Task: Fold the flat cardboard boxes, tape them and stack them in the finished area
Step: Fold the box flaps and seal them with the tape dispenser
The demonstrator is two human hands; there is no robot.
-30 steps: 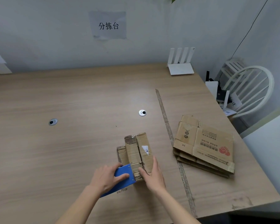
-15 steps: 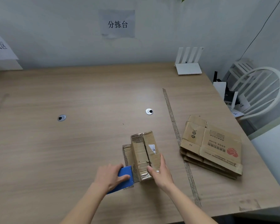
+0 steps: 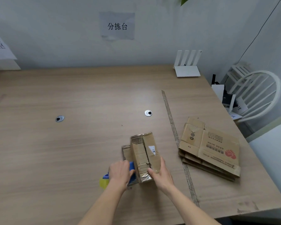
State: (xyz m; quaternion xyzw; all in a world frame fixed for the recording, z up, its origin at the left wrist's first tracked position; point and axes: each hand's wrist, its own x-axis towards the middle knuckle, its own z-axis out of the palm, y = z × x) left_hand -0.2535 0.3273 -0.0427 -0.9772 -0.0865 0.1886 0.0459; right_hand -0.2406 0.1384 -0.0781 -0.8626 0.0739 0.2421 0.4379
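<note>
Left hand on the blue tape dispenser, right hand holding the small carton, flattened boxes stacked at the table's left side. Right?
No. The stack of flattened boxes sits at the right side of the table, as the head view shows. The rest stands: left hand on the blue tape dispenser, right hand holding the small carton.

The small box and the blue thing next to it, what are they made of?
The small box looks like matte brown corrugated cardboard: wavy ridges show along its cut edges, and shiny tape covers the near end. The blue thing is probably smooth plastic, going by its even, bright colour.
</note>
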